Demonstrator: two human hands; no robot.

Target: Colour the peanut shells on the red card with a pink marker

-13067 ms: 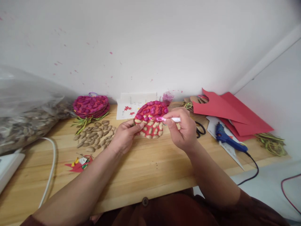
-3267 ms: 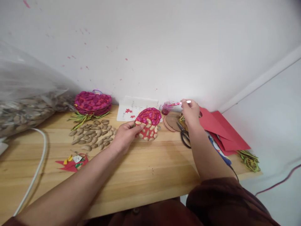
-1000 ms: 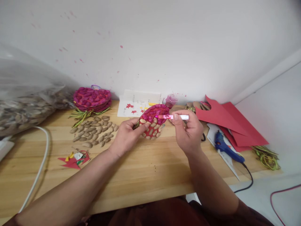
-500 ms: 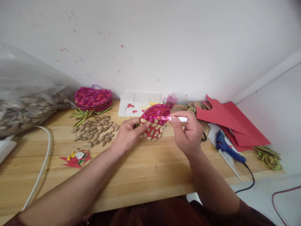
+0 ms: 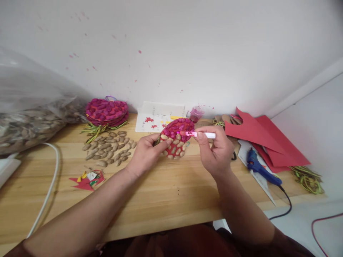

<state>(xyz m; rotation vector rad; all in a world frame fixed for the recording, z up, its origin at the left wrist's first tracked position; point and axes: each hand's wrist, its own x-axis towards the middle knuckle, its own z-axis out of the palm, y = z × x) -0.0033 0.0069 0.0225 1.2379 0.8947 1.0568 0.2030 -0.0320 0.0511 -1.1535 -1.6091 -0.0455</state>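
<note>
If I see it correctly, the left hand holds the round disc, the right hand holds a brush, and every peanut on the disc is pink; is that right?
That last part is wrong: the head view shows the lower peanuts on the disc pale tan, not pink. The left hand holds the disc, and the right hand a brush.

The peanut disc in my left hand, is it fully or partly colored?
Only partly: on the peanut disc, upper peanuts are magenta, lower ones plain tan.

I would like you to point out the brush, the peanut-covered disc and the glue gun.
Brush (image 5: 192,134), head view, pink-stained shaft.
Peanut-covered disc (image 5: 175,142), head view, unpainted peanut near middle.
Glue gun (image 5: 259,167), head view, blue body.
</note>
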